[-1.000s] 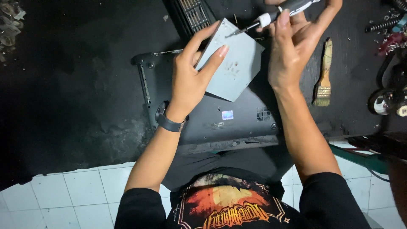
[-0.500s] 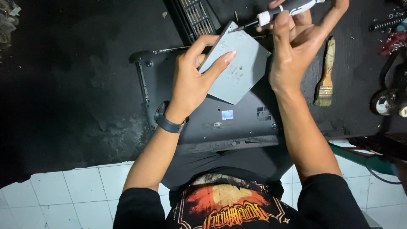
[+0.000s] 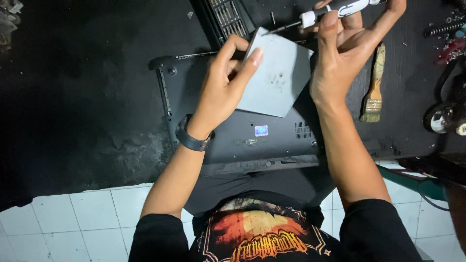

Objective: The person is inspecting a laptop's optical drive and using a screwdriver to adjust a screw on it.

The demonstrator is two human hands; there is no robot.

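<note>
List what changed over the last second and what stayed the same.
The grey square drive in the left hand has tilted slightly, its upper corner now nearer the screwdriver, and the left hand's fingers have shifted a little along its edge. Nothing was picked up or let go. The right hand still holds the screwdriver; the upturned laptop and the paintbrush lie as before.
</note>
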